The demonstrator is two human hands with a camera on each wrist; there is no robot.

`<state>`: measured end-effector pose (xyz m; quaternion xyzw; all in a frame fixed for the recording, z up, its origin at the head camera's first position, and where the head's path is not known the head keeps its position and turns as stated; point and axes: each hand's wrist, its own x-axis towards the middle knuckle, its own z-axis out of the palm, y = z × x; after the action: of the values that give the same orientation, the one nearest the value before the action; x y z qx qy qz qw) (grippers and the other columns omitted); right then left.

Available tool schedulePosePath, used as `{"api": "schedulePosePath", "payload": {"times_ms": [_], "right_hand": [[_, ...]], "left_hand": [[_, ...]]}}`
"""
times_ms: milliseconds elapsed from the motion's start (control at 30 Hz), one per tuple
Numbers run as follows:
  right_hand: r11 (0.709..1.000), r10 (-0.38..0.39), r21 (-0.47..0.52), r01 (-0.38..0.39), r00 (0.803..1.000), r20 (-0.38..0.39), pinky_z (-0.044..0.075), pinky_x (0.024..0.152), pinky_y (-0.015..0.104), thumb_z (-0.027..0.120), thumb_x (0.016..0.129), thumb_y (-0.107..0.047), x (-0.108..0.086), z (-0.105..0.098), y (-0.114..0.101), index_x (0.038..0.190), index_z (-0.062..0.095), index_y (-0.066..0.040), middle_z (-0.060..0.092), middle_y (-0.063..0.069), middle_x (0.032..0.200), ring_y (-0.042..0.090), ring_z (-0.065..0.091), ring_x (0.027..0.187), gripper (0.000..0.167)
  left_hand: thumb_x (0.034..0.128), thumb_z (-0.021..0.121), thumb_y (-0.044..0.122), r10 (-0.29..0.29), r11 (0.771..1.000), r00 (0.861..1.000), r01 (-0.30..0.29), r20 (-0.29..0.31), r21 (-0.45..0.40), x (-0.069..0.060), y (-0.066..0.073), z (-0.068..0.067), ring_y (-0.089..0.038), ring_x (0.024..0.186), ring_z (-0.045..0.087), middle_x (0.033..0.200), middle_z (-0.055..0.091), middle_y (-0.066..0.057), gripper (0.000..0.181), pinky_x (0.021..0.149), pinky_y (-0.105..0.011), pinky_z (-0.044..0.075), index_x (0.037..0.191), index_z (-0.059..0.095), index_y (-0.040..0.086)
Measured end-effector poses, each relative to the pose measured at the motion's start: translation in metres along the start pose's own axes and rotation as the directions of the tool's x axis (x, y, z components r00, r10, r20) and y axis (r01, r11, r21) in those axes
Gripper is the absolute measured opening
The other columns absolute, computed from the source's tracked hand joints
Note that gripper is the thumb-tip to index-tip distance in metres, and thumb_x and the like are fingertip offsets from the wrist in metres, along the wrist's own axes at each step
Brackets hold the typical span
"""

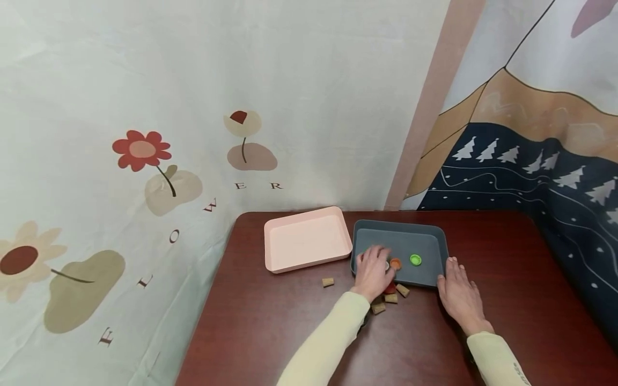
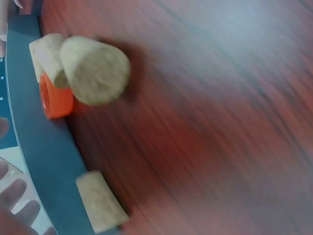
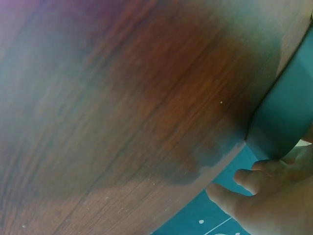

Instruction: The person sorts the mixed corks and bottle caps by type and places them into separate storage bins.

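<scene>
My left hand (image 1: 373,272) is over the near left part of a dark grey tray (image 1: 401,236), fingers bent downward and apart. A small white cap (image 1: 387,265) shows between its thumb and index finger; the hand hides part of it, and contact is unclear. Close by in the tray lie an orange cap (image 1: 396,263) and a bright green cap (image 1: 415,260). My right hand (image 1: 461,295) lies with extended fingers against the tray's right end. Beside the near edge, several corks (image 2: 95,71) and a red-orange cap (image 2: 58,100) sit on the table.
A pale pink tray (image 1: 309,241) stands left of the grey one, with nothing visible in it. One cork (image 1: 328,282) lies apart, in front of the pink tray. The reddish-brown table (image 1: 270,332) meets printed cloth (image 1: 314,107) at the back.
</scene>
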<state>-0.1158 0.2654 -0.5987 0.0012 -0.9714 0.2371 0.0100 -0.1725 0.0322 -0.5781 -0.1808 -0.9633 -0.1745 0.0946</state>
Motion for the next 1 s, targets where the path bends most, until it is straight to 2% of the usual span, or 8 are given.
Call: {"api": "schedulePosePath", "payload": {"times_ms": [133,333,500,767,1000], "right_hand": [[1.0,0.0,0.002,0.0,1.0,0.006,0.026,0.104,0.078,0.031,0.112,-0.028,-0.002,-0.001,0.002,0.158,0.018,0.014,0.017,0.036,0.163,0.059,0.022,0.146,0.063],[1.0,-0.009,0.0,0.009,1.0,-0.007,0.026,0.103,0.079,0.032,0.112,-0.027,-0.003,0.0,0.005,0.157,0.019,0.015,0.017,0.037,0.163,0.059,0.023,0.146,0.063],[1.0,-0.016,-0.002,0.016,1.0,-0.02,0.027,0.102,0.079,0.033,0.112,-0.026,-0.003,0.0,0.005,0.157,0.02,0.016,0.019,0.037,0.162,0.06,0.025,0.145,0.063],[1.0,-0.017,0.001,0.017,1.0,-0.009,0.027,0.103,0.079,0.032,0.112,-0.026,-0.002,-0.002,0.002,0.157,0.02,0.016,0.02,0.038,0.161,0.06,0.026,0.144,0.063],[1.0,-0.019,0.013,0.02,1.0,-0.005,0.027,0.104,0.079,0.031,0.112,-0.027,-0.001,-0.003,0.0,0.157,0.019,0.015,0.018,0.037,0.163,0.06,0.025,0.145,0.064]], "left_hand": [[0.0968,0.07,0.041,0.009,1.0,1.0,-0.009,0.0,0.005,-0.007,-0.01,-0.005,-0.029,0.146,0.042,0.153,0.05,-0.003,0.054,0.114,-0.06,0.035,0.146,0.058,0.021],[0.0976,0.065,0.048,0.018,0.998,1.0,-0.018,0.006,0.056,-0.02,-0.026,-0.011,-0.035,0.151,0.033,0.163,0.039,-0.005,0.063,0.115,-0.068,0.029,0.153,0.05,0.021],[0.0978,0.058,0.056,-0.03,0.993,0.999,0.025,0.04,0.114,-0.031,-0.041,-0.014,-0.038,0.154,0.027,0.168,0.031,-0.007,0.072,0.116,-0.071,0.024,0.159,0.043,0.022],[0.0972,0.055,0.059,-0.078,0.987,0.996,0.072,0.036,0.144,-0.046,-0.064,-0.02,-0.041,0.154,0.025,0.167,0.033,-0.009,0.073,0.114,-0.074,0.021,0.157,0.046,0.019],[0.0939,0.057,0.058,-0.105,0.985,0.994,0.098,0.042,0.145,-0.055,-0.075,-0.029,-0.039,0.154,0.025,0.165,0.036,-0.007,0.073,0.115,-0.073,0.02,0.155,0.049,0.019]]}}
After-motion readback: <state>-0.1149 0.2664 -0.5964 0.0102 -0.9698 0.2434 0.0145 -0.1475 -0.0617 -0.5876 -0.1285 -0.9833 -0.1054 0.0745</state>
